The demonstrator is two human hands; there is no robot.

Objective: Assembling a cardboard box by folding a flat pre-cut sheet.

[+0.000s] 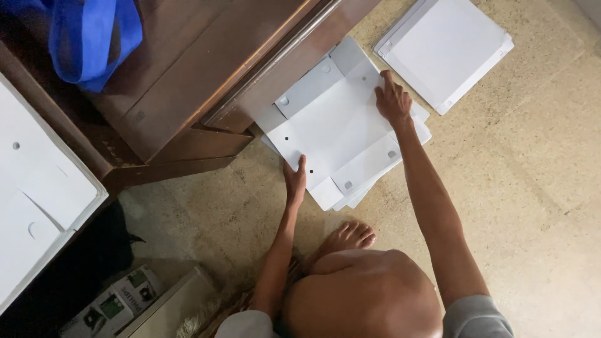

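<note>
— What is lying on the speckled stone floor (538,206)?

— A flat white cardboard sheet (335,128) is lying at the centre of the frame atop a small stack of like sheets, its upper corner touching the dark wooden cabinet (188,81).

— And the hands?

— The left hand (295,180) is pinching the sheet's lower edge, thumb on top; the right hand (392,100) is pressing down with fingers spread near its upper right corner.

— Around them?

— Another white stack (444,50) is resting in the upper right; a blue bag (94,37) is hanging in the upper left; a bare foot (347,239) is planted just below the sheets.
</note>
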